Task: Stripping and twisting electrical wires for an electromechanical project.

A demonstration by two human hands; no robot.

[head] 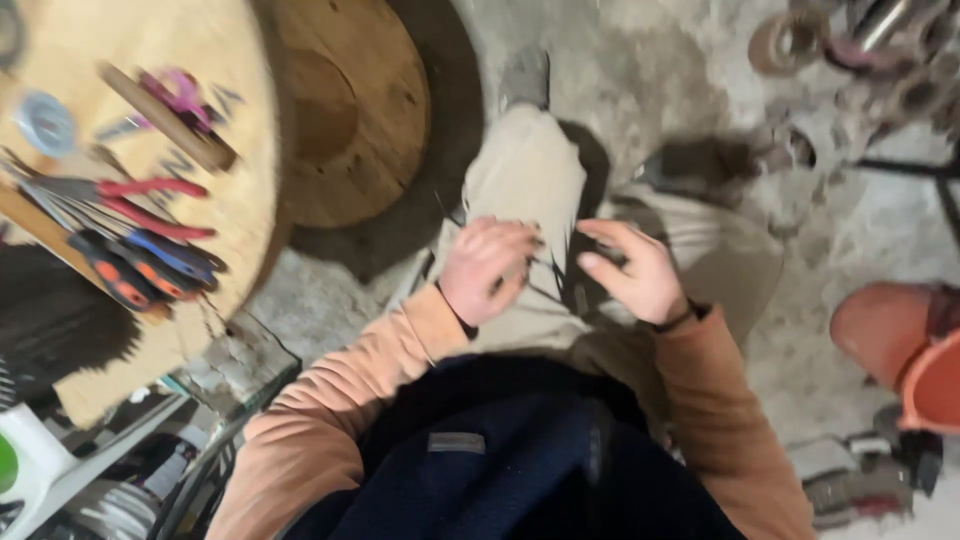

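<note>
Between both hands [487,268] [632,272], thin dark strands [556,270] sit loosely pinched.

Left hand [487,270]: over the lap, back up, fingers curled toward the right hand.
Right hand [632,272]: just beside it, fingers half bent, thumb pointing left.
Arms: both bent inward, orange sleeves to the wrists.
Grip: blurred, cannot tell.

1. We are seeing a thin dark strand [556,268], wire-like and blurred, running between our two hands above our lap.
2. It is lying roughly upright, with slim dark ends trailing down beside it.
3. Blur is keeping us from telling its material or exact shape.
</note>
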